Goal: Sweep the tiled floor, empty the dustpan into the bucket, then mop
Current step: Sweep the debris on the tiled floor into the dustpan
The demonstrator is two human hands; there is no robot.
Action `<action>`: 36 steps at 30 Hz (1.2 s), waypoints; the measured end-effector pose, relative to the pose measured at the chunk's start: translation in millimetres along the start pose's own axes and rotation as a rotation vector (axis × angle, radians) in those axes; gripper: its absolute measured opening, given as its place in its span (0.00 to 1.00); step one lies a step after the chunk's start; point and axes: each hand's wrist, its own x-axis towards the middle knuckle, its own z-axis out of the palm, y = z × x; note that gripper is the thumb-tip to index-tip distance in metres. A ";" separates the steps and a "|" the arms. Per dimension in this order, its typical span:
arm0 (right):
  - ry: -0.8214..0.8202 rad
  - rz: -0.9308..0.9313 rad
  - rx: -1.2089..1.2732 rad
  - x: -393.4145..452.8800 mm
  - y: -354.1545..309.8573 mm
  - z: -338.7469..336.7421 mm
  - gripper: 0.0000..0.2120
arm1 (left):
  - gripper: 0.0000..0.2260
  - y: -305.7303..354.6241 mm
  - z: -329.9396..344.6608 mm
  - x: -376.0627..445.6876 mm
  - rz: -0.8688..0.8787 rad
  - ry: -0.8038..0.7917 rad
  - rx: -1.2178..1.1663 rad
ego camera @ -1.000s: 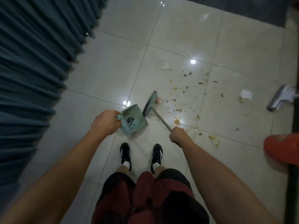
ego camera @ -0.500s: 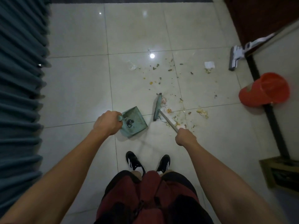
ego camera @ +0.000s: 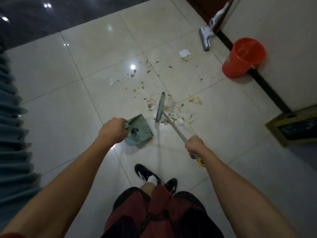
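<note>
Left hand [ego camera: 112,129] gripping dustpan [ego camera: 139,130], right hand [ego camera: 194,145] on broom [ego camera: 161,107] — debris [ego camera: 173,117] beyond

Teal curtain [ego camera: 12,131] along left edge. Wood-framed board [ego camera: 296,128] on floor against right wall [ego camera: 277,23]. Dark strip [ego camera: 51,16] at top. Black shoes [ego camera: 145,173], red shorts [ego camera: 154,213].

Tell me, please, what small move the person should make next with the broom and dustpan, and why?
Probably draw the broom in the right hand toward the dustpan held by the left hand. Crumbs lie beside the broom head, a gap of bare floor separates it from the pan, and the pan looks nearly empty.
</note>
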 end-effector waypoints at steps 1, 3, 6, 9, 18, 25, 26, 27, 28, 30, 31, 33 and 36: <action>0.016 0.008 0.033 -3.1 12.1 -3.1 0.11 | 0.10 10.1 1.6 -2.7 0.023 0.003 0.015; 0.055 0.020 0.051 -9.2 36.7 -7.3 0.10 | 0.10 29.4 4.8 -7.5 0.058 -0.001 0.033; 0.101 0.035 -0.005 -21.7 71.9 -14.2 0.06 | 0.09 57.1 10.1 -14.5 0.112 -0.024 0.056; 0.136 0.065 -0.069 -29.2 102.8 -25.5 0.08 | 0.06 83.6 14.6 -19.6 0.160 -0.036 0.071; 0.228 0.193 -0.081 -25.2 162.9 -51.3 0.17 | 0.05 130.7 30.9 -17.3 0.270 -0.078 0.102; 0.111 0.293 -0.172 -11.8 126.7 -45.7 0.16 | 0.04 115.2 19.6 17.9 0.276 -0.113 0.047; 0.080 0.292 -0.182 -8.0 114.8 -43.6 0.16 | 0.04 108.4 16.1 25.2 0.277 -0.116 0.042; 0.053 0.286 -0.186 -7.2 100.2 -42.3 0.16 | 0.05 100.2 12.0 32.5 0.272 -0.122 0.035; 0.033 0.281 -0.187 -5.0 83.4 -41.1 0.16 | 0.06 91.4 7.3 39.7 0.267 -0.126 0.028; -0.015 0.270 -0.185 1.6 49.8 -38.6 0.15 | 0.06 73.6 -3.9 55.0 0.256 -0.132 0.021; -0.028 0.261 -0.172 4.5 31.8 -37.9 0.13 | 0.06 64.3 -10.2 63.2 0.251 -0.133 0.018; -0.062 0.193 -0.099 14.0 -2.7 -33.8 0.13 | 0.06 45.2 -23.2 80.0 0.236 -0.132 0.009; -0.089 0.121 -0.050 20.5 -58.8 -26.0 0.17 | 0.06 16.1 -41.3 103.0 0.200 -0.151 -0.003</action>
